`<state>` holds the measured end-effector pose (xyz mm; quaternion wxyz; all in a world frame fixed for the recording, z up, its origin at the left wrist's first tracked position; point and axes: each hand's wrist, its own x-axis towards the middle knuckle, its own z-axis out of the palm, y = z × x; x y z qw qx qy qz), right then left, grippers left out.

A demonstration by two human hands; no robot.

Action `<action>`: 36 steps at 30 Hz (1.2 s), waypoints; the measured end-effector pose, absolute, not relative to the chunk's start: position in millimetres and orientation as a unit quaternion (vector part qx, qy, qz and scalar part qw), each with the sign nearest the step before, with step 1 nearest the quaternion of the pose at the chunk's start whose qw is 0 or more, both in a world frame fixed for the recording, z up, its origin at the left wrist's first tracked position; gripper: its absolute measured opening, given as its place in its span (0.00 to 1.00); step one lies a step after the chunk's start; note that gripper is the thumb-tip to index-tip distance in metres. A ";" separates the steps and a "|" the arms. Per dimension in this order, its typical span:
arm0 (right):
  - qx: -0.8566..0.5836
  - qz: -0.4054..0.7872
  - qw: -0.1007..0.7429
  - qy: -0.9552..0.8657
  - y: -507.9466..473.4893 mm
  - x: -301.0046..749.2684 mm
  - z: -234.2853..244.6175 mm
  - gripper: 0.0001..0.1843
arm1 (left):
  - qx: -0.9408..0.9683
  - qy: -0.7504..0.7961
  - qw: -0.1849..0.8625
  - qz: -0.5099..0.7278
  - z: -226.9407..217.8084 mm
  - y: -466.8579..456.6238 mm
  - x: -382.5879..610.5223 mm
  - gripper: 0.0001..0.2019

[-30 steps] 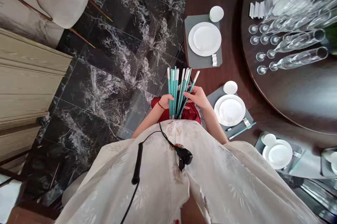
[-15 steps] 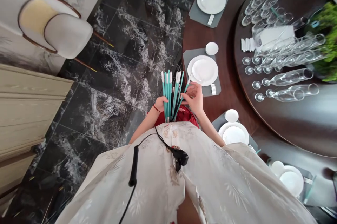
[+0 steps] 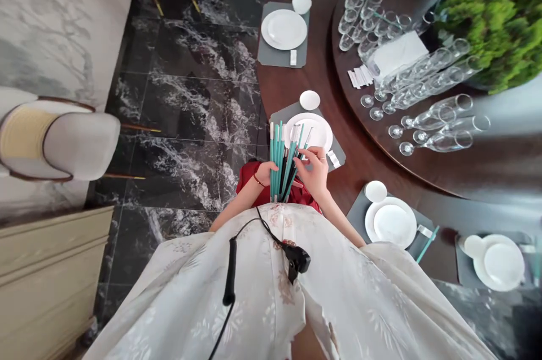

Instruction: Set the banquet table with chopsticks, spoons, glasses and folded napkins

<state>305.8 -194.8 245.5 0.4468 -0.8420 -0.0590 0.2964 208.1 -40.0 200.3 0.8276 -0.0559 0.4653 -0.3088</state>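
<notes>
A bundle of teal chopsticks (image 3: 277, 151) with pale ends and black sections stands fanned out in front of my waist. My left hand (image 3: 265, 172), with a thin red bracelet on the wrist, is wrapped round the bundle from the left. On the right side, my right hand (image 3: 315, 172) pinches chopsticks at the bundle's edge with thumb and fingers; how many is hard to make out. Just beyond, partly behind the chopstick tips, lies a stacked white plate (image 3: 322, 130) on a grey placemat (image 3: 339, 148). A white chopstick rest (image 3: 333, 159) is right of it, and a small white bowl (image 3: 310, 100) above.
The dark round table (image 3: 296, 80) curves along my right, with more place settings. Teal chopsticks (image 3: 427, 244) lie by the lower plate (image 3: 392, 223). Its raised turntable (image 3: 359, 117) carries several glasses (image 3: 440, 120), white rests (image 3: 360, 77) and greenery (image 3: 486, 27). A chair (image 3: 80, 145) stands left.
The view has turned and moved closer to the table, so the chopstick bundle now overlaps the place setting. My right fingers have shifted from a tilted teal chopstick to darker ones at the bundle's edge.
</notes>
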 end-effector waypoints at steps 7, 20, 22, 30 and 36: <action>-0.881 0.211 0.418 0.061 -268.1 323.2 283.5 0.06 | -0.032 0.426 0.797 -0.428 205.3 -108.6 269.7 0.39; -0.950 0.063 0.261 0.161 -361.7 294.4 341.7 0.12 | 0.065 0.249 0.737 -0.625 227.1 -214.9 318.4 0.25; -0.930 0.067 0.291 0.213 -361.6 291.7 341.6 0.10 | 0.094 0.231 0.714 -0.654 223.2 -219.1 320.9 0.21; -0.809 0.080 0.446 0.375 -326.5 260.3 336.6 0.30 | 0.158 0.156 0.686 -0.693 221.0 -239.0 326.1 0.17; -0.818 -0.104 0.306 0.475 -376.1 238.5 374.8 0.39 | 0.108 0.205 0.665 -0.710 224.4 -271.0 334.1 0.16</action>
